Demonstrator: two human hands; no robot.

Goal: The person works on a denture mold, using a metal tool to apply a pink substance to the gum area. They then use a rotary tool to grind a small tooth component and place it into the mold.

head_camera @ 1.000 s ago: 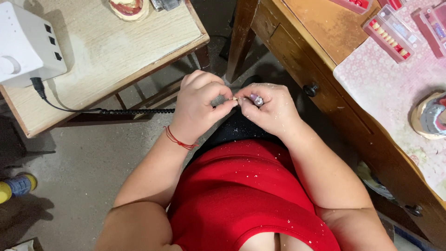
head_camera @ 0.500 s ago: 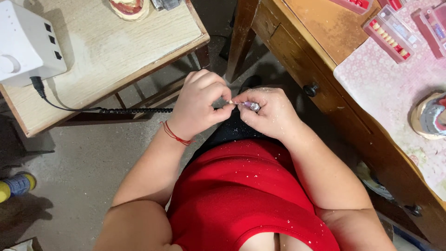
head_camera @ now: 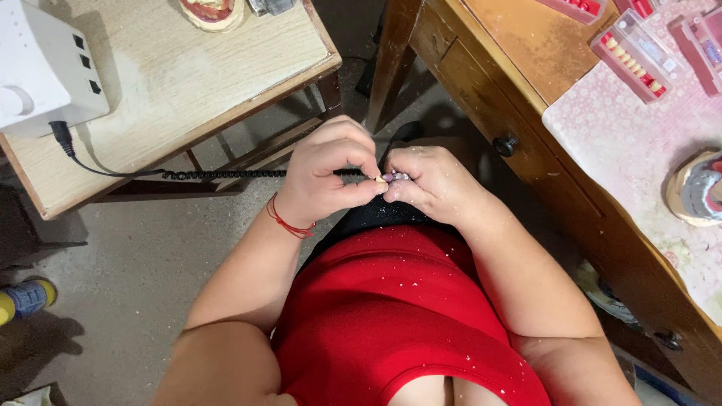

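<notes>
While the person sits low between two pieces of furniture, both hands meet over the lap, just above the red top (head_camera: 391,316). I'll use the white machine (head_camera: 41,64) on the pale wooden counter (head_camera: 188,83) as the landmark. The hands are well down and to the right of it, past that counter's edge, roughly where its black coiled cord (head_camera: 226,174) runs out to.

The left hand (head_camera: 327,177), with a red string bracelet (head_camera: 289,224) at the wrist, has its grip closed tight, thumb and forefinger pinching a tiny pale piece (head_camera: 380,183). It's too small to tell exactly what it is. The right hand (head_camera: 432,184) is pinched shut too, fingertips on a small greyish bit (head_camera: 398,177) that touches the pale piece. My guess is they're held this close, and in to the body, because the parts are fiddly and need steadying from both sides.

As for direction, the little piece seems to lie sideways between the two hands, along the same line as the cord. I honestly can't make out a long axis at this size.

Far right of the machine there's a darker wooden desk (head_camera: 481,68) with a flowery cloth (head_camera: 639,150), red trays of small pale pieces (head_camera: 635,56) and a dental model (head_camera: 696,192). There are white specks all over the red top.
</notes>
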